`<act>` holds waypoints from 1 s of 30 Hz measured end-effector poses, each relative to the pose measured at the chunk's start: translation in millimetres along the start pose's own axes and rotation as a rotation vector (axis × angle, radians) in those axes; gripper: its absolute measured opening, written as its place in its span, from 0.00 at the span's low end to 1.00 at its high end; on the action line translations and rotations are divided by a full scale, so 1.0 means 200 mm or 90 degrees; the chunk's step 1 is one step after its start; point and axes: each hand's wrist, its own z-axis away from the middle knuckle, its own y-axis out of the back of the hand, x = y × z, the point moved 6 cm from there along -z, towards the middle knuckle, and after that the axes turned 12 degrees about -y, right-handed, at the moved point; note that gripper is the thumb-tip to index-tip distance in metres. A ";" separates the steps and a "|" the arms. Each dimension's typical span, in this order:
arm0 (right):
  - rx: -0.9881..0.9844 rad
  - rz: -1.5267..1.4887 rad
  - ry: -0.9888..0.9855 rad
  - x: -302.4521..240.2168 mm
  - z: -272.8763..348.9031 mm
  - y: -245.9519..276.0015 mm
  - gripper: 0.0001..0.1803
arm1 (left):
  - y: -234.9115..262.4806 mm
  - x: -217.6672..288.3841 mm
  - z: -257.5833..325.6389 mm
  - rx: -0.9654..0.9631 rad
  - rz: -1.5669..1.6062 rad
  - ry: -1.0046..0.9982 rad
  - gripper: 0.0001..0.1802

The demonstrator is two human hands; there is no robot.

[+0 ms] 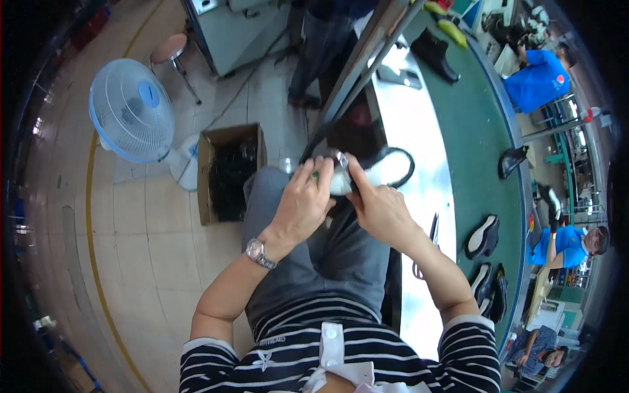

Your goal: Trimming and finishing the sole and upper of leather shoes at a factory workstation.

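Over my lap, my left hand (306, 196) and my right hand (385, 208) are closed on a shoe (341, 183) whose white part shows between them; the rest is hidden by my fingers. A small shiny metal piece (341, 159) shows at my fingertips, too small to name. Just beyond my right hand lies a shoe sole (393, 168) with a white inside and black rim, at the edge of the white worktable (422, 177). I cannot tell if it joins the held shoe. Scissors (418, 270) with red handles, partly hidden by my right forearm, rest on that table.
A green conveyor belt (468, 190) to the right carries several dark shoes (483, 237). A phone (400, 77) lies farther up the table. Metal posts (360, 62) stand ahead. On my left are an open carton (204, 177), a fan (131, 111) and a stool (169, 49). Co-workers (538, 78) sit across the belt.
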 end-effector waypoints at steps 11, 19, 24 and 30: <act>-0.078 -0.040 -0.076 0.22 0.24 0.07 0.29 | 0.10 0.03 0.31 0.042 0.252 0.150 0.53; -0.325 -0.260 -0.023 -0.12 0.37 -0.05 0.32 | 0.29 -0.19 0.54 0.126 0.066 0.299 0.21; -0.344 -0.142 0.118 -0.21 0.33 -0.07 0.32 | 0.20 -0.10 0.60 0.100 0.075 0.228 0.15; -0.445 0.067 0.134 -0.40 0.29 -0.01 0.34 | 0.15 -0.02 0.68 0.138 0.263 0.226 0.13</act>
